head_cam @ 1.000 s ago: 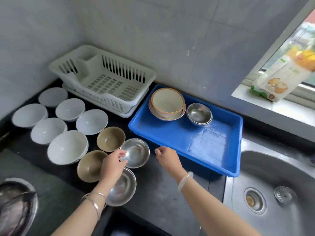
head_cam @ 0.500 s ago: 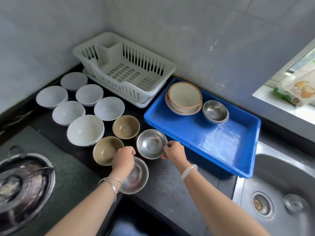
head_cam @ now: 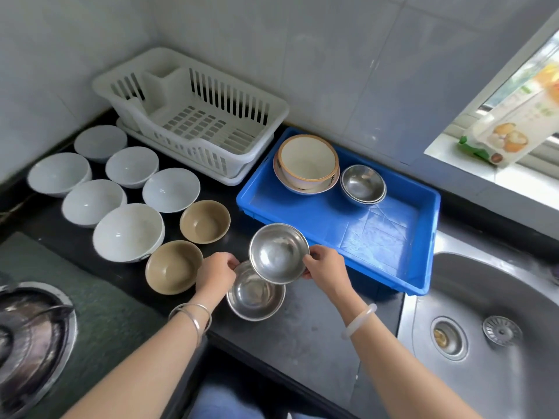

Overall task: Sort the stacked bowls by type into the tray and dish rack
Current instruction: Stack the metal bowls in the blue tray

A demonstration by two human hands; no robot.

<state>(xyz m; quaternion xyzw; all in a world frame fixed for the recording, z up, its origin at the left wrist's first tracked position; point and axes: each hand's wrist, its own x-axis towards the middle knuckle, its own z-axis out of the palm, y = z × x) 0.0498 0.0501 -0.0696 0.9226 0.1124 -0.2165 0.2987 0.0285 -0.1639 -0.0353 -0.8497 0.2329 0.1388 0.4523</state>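
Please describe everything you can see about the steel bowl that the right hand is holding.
The steel bowl is small, round and shiny, apparently stainless steel, and empty. It is lifted and tilted, opening facing the camera. The right hand pinches its right rim. It hangs over a second steel bowl, gripped by the left hand, beside the blue tray.

Two bare forearms, no sleeves, left hand (head_cam: pixel 215 272) with two thin silver bangles (head_cam: pixel 193 314) stacked at wrist, right hand (head_cam: pixel 328 269) with one smooth pale translucent bangle (head_cam: pixel 360 320), blue denim (head_cam: pixel 223 402) at near edge between arms
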